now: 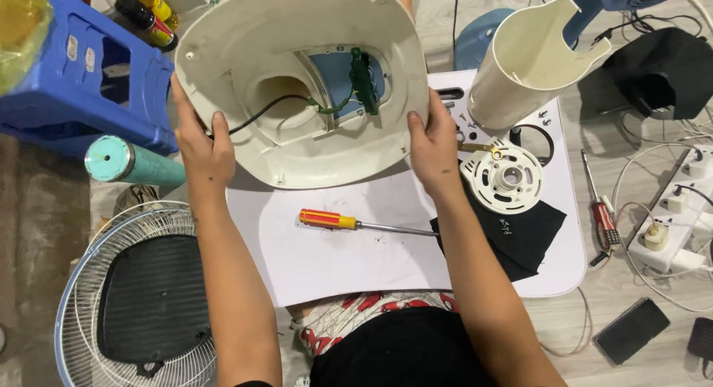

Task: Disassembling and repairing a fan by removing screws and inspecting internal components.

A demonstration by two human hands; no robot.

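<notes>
left hand (pixel 202 145) grips fan base (pixel 297 82) at left rim | right hand (pixel 433 145) grips right rim | screwdriver (pixel 356 223) lies below on white board (pixel 356 261)

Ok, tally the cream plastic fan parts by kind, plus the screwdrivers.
Base shell, held by left hand and right hand: 1
Column cover: 1
Round mount disc: 1
Screwdrivers: 2
Total: 5
</notes>
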